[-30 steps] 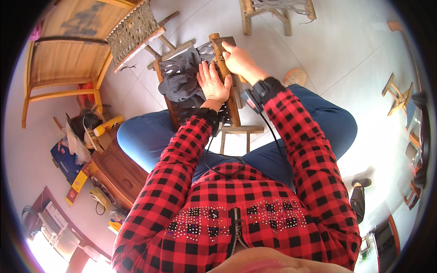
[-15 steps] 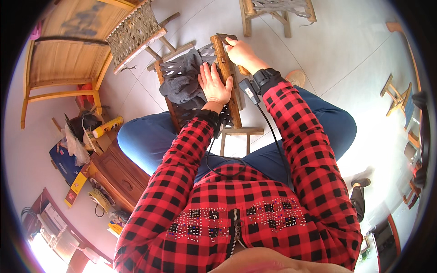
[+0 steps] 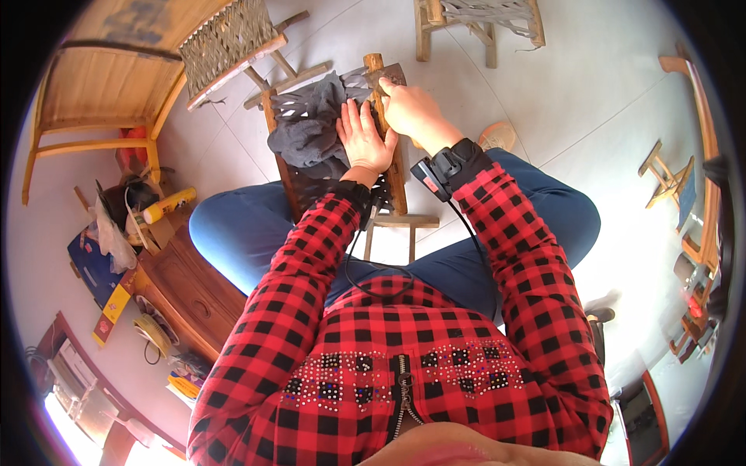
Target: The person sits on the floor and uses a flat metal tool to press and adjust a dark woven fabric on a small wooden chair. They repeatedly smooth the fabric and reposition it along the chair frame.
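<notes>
Between my knees stands a folding wooden stool with a woven seat of dark strips; its right log-like rail (image 3: 397,182) runs away from me. A bunched dark grey cloth (image 3: 307,140) lies on the seat. My left hand (image 3: 365,147) presses flat beside the cloth, fingers stretched toward the far end, its thumb side against the rail. Closed over a tool with a flat dark metal head (image 3: 394,74), my right hand (image 3: 420,114) is at the rail's far end. The tool's handle is mostly hidden by the hand, a bit of wood showing below it.
Another woven stool (image 3: 233,50) stands at the far left beside a wooden chair (image 3: 101,93). A third stool (image 3: 482,12) is at the far edge. A wooden cabinet (image 3: 194,283) holds several items on my left. A small folding stool (image 3: 667,182) stands at the right.
The tool's flat head has shifted a little nearer and now lies across the rail's far end. My right hand came slightly nearer too. My left hand stays flat; the whole view has shifted slightly.
</notes>
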`<act>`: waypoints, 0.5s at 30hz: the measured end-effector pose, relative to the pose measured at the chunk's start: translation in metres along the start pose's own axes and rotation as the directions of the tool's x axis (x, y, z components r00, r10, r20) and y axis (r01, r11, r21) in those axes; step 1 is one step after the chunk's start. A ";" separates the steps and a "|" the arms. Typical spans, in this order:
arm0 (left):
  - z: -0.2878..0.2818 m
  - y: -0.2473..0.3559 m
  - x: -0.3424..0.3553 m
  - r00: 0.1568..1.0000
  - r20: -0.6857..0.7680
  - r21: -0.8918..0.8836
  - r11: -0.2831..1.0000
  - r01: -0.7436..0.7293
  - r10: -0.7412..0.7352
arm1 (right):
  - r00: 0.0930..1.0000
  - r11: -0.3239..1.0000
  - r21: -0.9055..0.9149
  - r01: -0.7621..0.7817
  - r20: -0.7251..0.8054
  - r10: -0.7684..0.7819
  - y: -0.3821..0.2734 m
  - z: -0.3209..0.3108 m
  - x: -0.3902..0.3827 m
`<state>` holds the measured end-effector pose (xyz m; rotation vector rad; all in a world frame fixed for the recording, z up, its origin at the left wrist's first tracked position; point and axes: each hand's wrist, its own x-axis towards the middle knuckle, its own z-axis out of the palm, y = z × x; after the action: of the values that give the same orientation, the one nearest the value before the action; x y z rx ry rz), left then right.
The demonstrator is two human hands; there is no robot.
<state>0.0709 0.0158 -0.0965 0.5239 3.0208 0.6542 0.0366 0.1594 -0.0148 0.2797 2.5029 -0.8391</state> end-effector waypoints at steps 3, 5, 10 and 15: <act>-0.001 0.002 0.001 1.000 -0.007 -0.014 1.000 0.013 -0.013 | 0.991 0.995 0.096 0.009 -0.131 0.004 0.000 -0.001 0.010; -0.002 0.002 0.001 1.000 -0.001 -0.026 1.000 0.014 -0.014 | 0.981 0.995 0.101 0.021 -0.194 -0.001 0.000 -0.008 0.028; -0.002 0.001 0.002 1.000 0.009 -0.018 1.000 0.015 -0.014 | 0.981 0.991 0.118 0.066 -0.189 -0.043 0.007 0.006 0.019; -0.001 0.000 0.000 1.000 -0.019 -0.018 1.000 0.004 -0.004 | 0.992 0.998 0.064 0.025 -0.125 -0.017 0.012 0.027 -0.003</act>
<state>0.0713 0.0159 -0.0958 0.5139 3.0296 0.6890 0.0536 0.1526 -0.0378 0.3376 2.6008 -0.9395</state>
